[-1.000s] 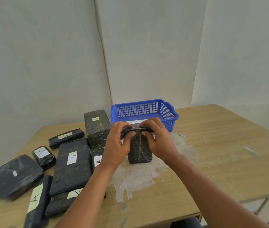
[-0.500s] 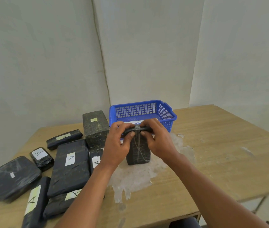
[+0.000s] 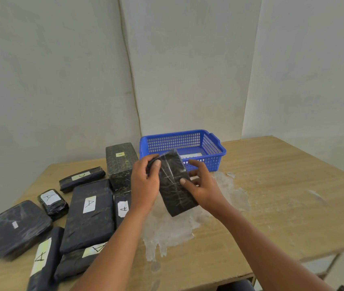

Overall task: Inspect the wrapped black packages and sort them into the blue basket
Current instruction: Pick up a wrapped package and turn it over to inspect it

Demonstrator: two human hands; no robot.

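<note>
A wrapped black package (image 3: 175, 185) is tilted above the table in front of the blue basket (image 3: 215, 156). My left hand (image 3: 143, 185) grips its upper left edge, thumb on the front face. My right hand (image 3: 202, 185) holds its right side, thumb pressing the front and fingers behind it. The basket stands at the back of the table and has a white label lying inside. Several more black packages (image 3: 89, 213) marked with "A" labels lie on the left of the table.
A tall black package (image 3: 120, 162) stands left of the basket. A patch of torn clear film (image 3: 171, 229) is stuck to the wooden table (image 3: 282, 196) under my hands. Walls close the back; the table's front edge is near me.
The package stood upright on the table with both hands on its top end; now it is lifted and tilted, with my right hand lower on its side.
</note>
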